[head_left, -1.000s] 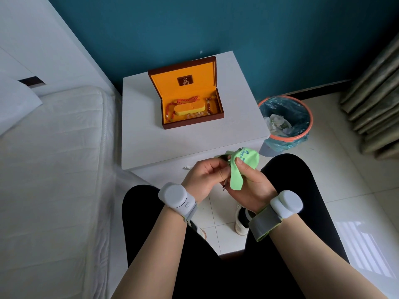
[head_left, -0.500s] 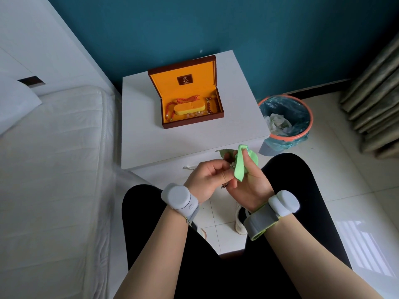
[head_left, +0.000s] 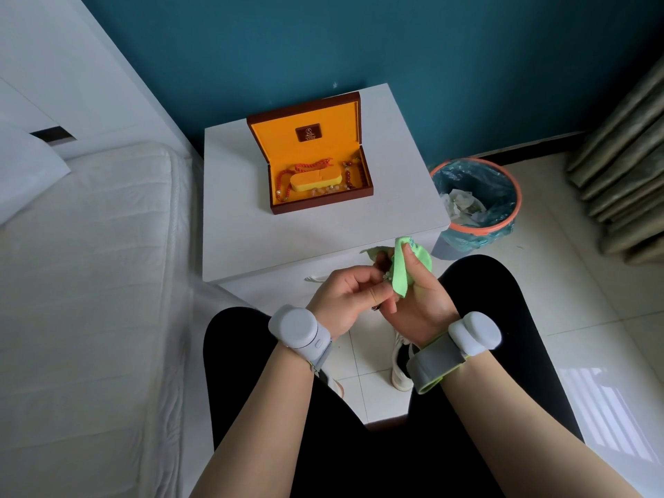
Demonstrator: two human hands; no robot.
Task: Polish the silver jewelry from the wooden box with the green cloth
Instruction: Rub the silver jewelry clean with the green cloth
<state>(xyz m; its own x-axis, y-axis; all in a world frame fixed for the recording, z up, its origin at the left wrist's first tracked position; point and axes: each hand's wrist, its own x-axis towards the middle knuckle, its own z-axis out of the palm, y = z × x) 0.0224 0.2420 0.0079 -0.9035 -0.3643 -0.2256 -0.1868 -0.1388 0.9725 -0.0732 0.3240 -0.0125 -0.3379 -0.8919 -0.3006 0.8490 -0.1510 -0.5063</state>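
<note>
I've got the green cloth (head_left: 401, 273) bunched and draped, hanging at six o'clock from the wooden box (head_left: 312, 163). A small silver jewelry piece (head_left: 387, 277) peeks out at its nine o'clock edge, mostly hidden. The box sits open, lid upright, orange lining showing, beaded strands around a yellow cushion inside.

White nightstand (head_left: 251, 246), open wooden box (head_left: 312, 163) on top

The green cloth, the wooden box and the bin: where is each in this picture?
green cloth (head_left: 399, 278): head view, on the strip hanging down between the hands.
wooden box (head_left: 323, 204): head view, on its dark front wall.
waste bin (head_left: 478, 230): head view, on its orange front rim.
</note>
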